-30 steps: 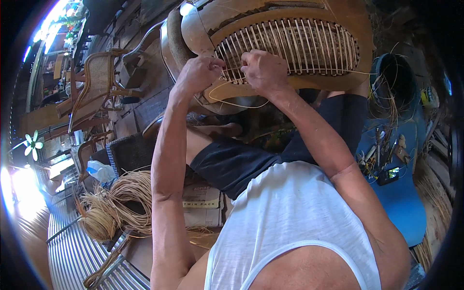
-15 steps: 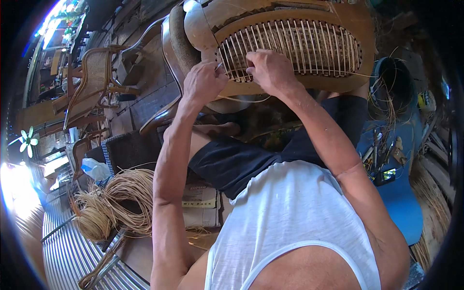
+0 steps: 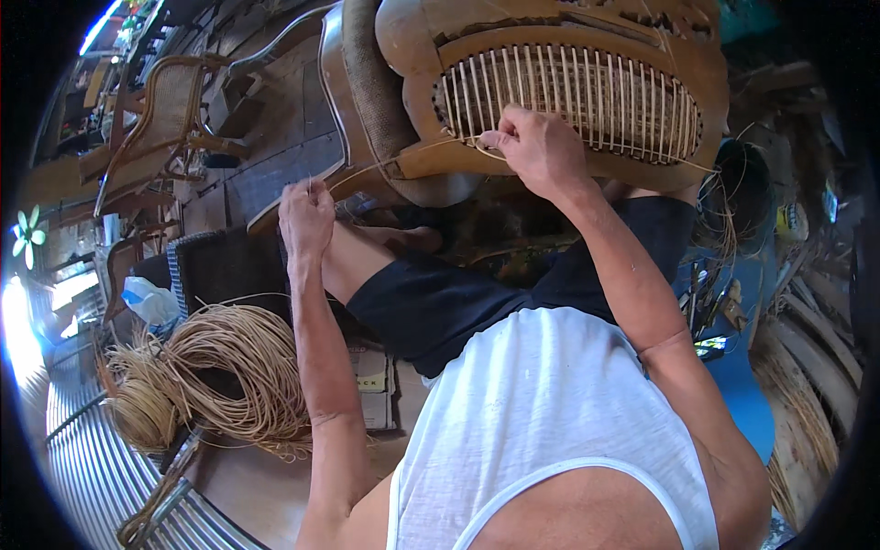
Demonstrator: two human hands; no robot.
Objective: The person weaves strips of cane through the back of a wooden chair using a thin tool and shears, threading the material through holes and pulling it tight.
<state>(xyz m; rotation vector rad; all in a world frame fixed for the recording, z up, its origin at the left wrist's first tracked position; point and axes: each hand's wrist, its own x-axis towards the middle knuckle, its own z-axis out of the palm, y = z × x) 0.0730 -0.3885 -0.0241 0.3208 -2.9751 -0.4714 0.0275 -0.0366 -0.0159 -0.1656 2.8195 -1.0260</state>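
Note:
A carved wooden chair frame (image 3: pixel 568 174) lies across my knees. Its oval opening is strung with rows of pale cane strands (image 3: pixel 587 92), laced through holes around the rim. From the oval's lower left edge a loose rattan cane strand (image 3: pixel 394 163) stretches to my left hand (image 3: pixel 307 217), whose fingers are closed on it, out past the frame. My right hand (image 3: pixel 543 151) is over the lower edge of the strung panel. Its thumb and forefinger are pinched on a short looped part of the cane, and its other fingers are curled.
A big coil of rattan cane (image 3: pixel 234 376) lies at my left beside a plastic bag (image 3: pixel 151 301). Another chair with a cane back (image 3: pixel 160 115) stands at the far left. To the right are a dark bucket (image 3: pixel 744 188) and a blue surface (image 3: pixel 738 394) with tools.
My left hand has moved from the panel's edge down and left, drawing the cane strand out straight. My right hand has shifted slightly right and down. The view has shifted a little.

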